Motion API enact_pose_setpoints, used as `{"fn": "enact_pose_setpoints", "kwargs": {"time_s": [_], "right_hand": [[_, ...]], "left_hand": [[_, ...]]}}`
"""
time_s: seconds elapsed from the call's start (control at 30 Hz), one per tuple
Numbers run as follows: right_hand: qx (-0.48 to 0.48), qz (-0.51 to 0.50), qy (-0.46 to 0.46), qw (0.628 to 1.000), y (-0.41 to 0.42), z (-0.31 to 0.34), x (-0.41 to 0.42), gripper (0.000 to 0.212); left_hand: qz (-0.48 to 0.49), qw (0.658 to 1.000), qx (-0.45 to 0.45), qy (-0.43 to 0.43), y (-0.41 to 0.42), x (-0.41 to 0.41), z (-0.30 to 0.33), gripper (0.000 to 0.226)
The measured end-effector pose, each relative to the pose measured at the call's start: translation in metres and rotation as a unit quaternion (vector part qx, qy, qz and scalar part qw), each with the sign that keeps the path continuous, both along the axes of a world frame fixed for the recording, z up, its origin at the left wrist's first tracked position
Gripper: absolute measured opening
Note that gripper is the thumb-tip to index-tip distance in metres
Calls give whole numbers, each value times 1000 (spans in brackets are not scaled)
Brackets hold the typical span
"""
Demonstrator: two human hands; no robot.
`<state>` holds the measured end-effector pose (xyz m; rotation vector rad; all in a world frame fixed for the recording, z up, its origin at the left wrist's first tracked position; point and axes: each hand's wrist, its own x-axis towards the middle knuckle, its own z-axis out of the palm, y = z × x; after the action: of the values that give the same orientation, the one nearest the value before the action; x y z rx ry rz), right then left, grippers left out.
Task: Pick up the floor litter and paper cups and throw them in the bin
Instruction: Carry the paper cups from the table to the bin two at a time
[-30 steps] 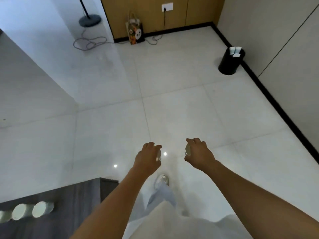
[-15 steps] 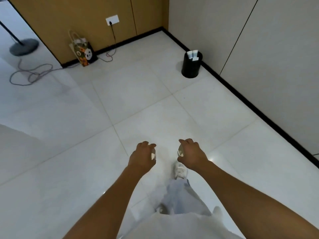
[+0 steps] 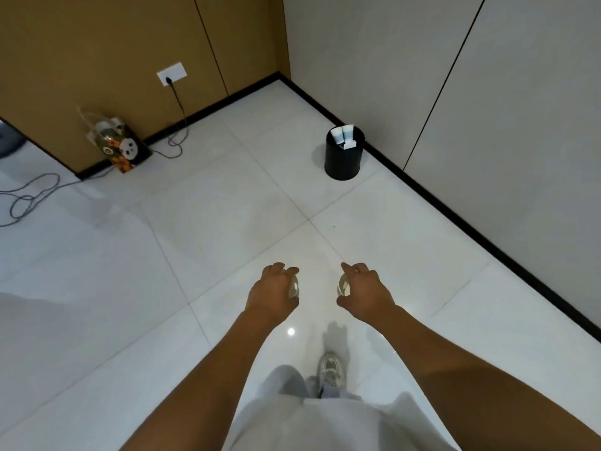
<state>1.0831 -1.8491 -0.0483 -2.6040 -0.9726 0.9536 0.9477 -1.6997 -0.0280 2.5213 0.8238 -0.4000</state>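
My left hand grips a white paper cup; only the cup's rim shows past my fingers. My right hand grips a second paper cup, mostly hidden by the hand too. Both hands are held out side by side above the white tiled floor. A black round bin stands ahead and to the right, close to the grey wall's black skirting. White paper scraps stick up out of the bin's top.
A patterned gift bag leans against the brown wall at left. A cable runs from a wall socket down along the floor, and another cable loops at far left. My shoe is below my hands.
I have walked toward the bin, which now appears larger and nearer. The view swung left to right; the dark table with cups has left the frame. Both hands still hold their cups.
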Motion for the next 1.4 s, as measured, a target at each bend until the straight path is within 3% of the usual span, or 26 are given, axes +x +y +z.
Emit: {"fn": "enact_pose_setpoints", "kwargs": {"time_s": [0.83, 1.17, 1.4], "right_hand": [[4, -107, 15, 994, 242, 3, 425, 77], [-4, -46, 17, 999, 309, -20, 616, 72], [-7, 21, 30, 999, 359, -39, 706, 77]], "left_hand": [[-98, 995, -9, 7, 269, 458, -11, 60], [-10, 1000, -18, -2, 323, 623, -37, 58], [56, 997, -51, 26, 354, 695, -51, 59]]}}
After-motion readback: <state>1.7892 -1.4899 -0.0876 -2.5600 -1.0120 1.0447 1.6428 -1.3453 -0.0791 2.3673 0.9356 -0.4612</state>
